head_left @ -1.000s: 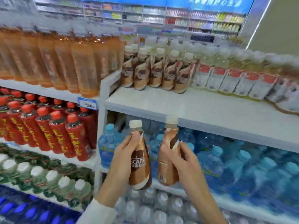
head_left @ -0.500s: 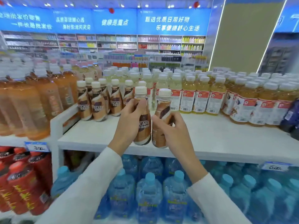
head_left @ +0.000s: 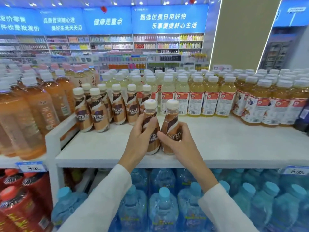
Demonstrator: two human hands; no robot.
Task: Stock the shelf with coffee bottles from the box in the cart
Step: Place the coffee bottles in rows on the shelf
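Two brown coffee bottles with cream caps stand side by side near the front of the white shelf (head_left: 217, 148). My left hand (head_left: 140, 138) is wrapped around the left coffee bottle (head_left: 151, 114). My right hand (head_left: 178, 139) grips the right coffee bottle (head_left: 171, 119). Both bottles are upright, their bases at or on the shelf board. Behind and to the left, a row of stocked coffee bottles (head_left: 100, 113) stands at the back. The box and the cart are out of sight.
Yellow drink bottles (head_left: 209, 96) fill the back and right of the shelf. Large orange tea bottles (head_left: 33, 111) stand beyond a white divider (head_left: 58, 131) on the left. Blue water bottles (head_left: 163, 206) and red-capped bottles (head_left: 16, 198) sit on the shelves below.
Both hands have risen from below the shelf to shelf level, carrying the two coffee bottles, and lowered them onto the front of the board. The view has tilted upward.
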